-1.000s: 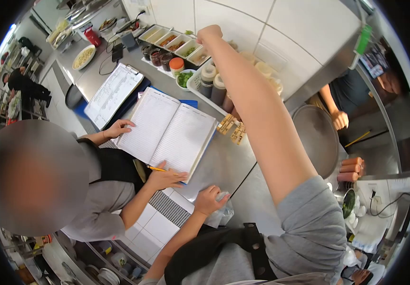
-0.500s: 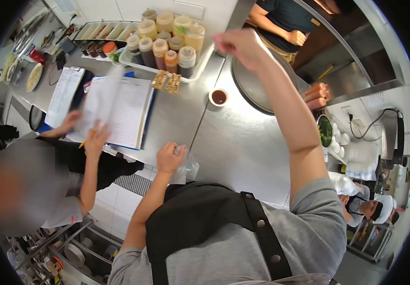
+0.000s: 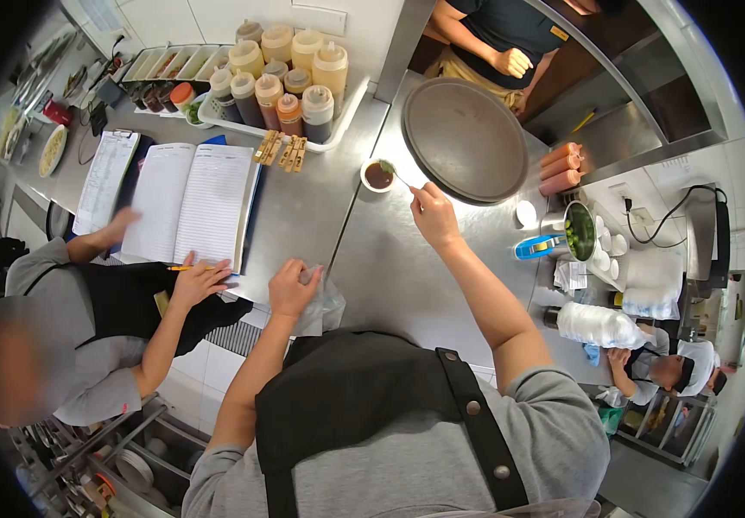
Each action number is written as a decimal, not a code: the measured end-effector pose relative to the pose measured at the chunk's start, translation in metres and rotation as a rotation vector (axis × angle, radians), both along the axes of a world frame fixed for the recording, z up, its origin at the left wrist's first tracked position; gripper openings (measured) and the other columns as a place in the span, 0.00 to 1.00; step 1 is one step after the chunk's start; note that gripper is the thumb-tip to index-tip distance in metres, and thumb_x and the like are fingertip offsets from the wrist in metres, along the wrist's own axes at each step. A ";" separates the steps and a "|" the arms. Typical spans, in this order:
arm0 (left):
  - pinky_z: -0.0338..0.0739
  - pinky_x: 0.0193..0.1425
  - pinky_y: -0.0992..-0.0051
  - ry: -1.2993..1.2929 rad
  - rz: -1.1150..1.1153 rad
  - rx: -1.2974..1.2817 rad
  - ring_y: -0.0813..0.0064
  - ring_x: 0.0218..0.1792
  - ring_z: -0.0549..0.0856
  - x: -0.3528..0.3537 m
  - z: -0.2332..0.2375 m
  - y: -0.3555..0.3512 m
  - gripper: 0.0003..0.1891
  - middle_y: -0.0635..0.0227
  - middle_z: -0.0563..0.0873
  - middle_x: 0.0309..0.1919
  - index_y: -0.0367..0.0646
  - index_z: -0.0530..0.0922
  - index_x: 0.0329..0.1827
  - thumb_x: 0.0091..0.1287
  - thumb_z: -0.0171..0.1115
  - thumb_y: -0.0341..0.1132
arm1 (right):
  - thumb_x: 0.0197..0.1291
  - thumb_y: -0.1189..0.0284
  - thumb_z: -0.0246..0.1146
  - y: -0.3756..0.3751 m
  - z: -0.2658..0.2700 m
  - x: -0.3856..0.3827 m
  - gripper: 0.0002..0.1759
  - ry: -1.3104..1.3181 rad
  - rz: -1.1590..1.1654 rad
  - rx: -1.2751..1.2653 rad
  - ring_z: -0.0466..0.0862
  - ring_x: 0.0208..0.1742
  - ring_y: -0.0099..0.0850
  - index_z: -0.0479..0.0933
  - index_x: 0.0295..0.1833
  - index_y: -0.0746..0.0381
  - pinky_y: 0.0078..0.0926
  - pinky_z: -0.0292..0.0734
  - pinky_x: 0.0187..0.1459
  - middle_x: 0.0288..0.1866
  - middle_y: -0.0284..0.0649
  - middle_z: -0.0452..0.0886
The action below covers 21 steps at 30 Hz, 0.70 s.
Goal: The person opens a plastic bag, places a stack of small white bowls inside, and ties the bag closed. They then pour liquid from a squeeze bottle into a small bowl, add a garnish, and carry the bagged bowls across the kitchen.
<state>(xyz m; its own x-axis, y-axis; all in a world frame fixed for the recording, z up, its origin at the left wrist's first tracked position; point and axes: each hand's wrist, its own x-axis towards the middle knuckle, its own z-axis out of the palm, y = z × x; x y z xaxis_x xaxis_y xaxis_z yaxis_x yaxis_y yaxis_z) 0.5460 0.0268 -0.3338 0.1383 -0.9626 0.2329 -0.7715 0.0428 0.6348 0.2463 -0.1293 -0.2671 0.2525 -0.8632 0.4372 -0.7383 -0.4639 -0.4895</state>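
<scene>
My right hand (image 3: 434,216) is closed, pinching a thin, stalk-like piece; whether it is a stem or a slim tool I cannot tell. At its far end, a tuft of green herb (image 3: 387,165) lies over the rim of a small white cup (image 3: 365,180) of dark sauce (image 3: 378,176). My left hand (image 3: 291,289) is closed around the top of a clear plastic bag (image 3: 327,306), which hangs at the counter's front edge. Just beyond my right hand lies a large round brown tray (image 3: 467,138).
Squeeze bottles (image 3: 290,78) fill a white basket, with wooden clothespins (image 3: 279,151) on its edge. At left, a co-worker's hands rest by an open notebook (image 3: 208,190). A pot of greens (image 3: 580,231) and blue tape dispenser (image 3: 536,248) stand right. Another person (image 3: 510,43) stands behind the tray.
My right hand has come down from above the tray to beside the sauce cup, and green herb now shows there. The co-worker's notebook page has settled flat. My left hand stays on the bag.
</scene>
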 end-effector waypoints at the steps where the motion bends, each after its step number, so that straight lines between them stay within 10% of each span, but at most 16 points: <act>1: 0.75 0.29 0.67 0.003 0.002 0.000 0.64 0.24 0.80 0.000 -0.001 0.000 0.19 0.66 0.80 0.26 0.43 0.76 0.27 0.62 0.75 0.46 | 0.56 0.84 0.66 -0.001 -0.007 -0.002 0.12 0.102 0.024 -0.054 0.82 0.32 0.37 0.85 0.46 0.65 0.32 0.80 0.36 0.33 0.40 0.77; 8: 0.76 0.28 0.65 0.022 0.011 0.049 0.63 0.25 0.81 0.000 0.003 -0.003 0.18 0.67 0.79 0.26 0.44 0.76 0.27 0.61 0.75 0.45 | 0.55 0.82 0.66 -0.022 0.009 -0.005 0.09 -0.113 -0.094 0.112 0.83 0.30 0.37 0.87 0.43 0.66 0.29 0.80 0.36 0.31 0.40 0.79; 12: 0.76 0.29 0.64 0.017 -0.012 0.050 0.61 0.25 0.82 0.004 -0.002 0.000 0.18 0.67 0.80 0.26 0.45 0.76 0.27 0.61 0.75 0.46 | 0.61 0.81 0.67 -0.064 0.087 0.035 0.08 -0.860 -0.133 0.577 0.84 0.33 0.26 0.86 0.44 0.73 0.24 0.81 0.36 0.37 0.42 0.87; 21: 0.77 0.29 0.63 0.054 -0.001 -0.015 0.59 0.25 0.82 0.010 -0.007 -0.003 0.19 0.64 0.78 0.25 0.44 0.76 0.27 0.61 0.74 0.48 | 0.62 0.84 0.64 -0.178 0.192 0.320 0.10 -1.330 0.362 0.776 0.85 0.33 0.30 0.83 0.48 0.74 0.23 0.84 0.38 0.39 0.46 0.86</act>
<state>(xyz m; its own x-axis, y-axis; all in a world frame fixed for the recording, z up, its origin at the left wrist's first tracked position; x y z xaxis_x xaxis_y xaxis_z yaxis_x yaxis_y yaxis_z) 0.5559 0.0243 -0.3408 0.1504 -0.9591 0.2398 -0.7359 0.0534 0.6750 0.5667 -0.3077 -0.0753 0.2980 -0.9546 0.0036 0.4844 0.1479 -0.8622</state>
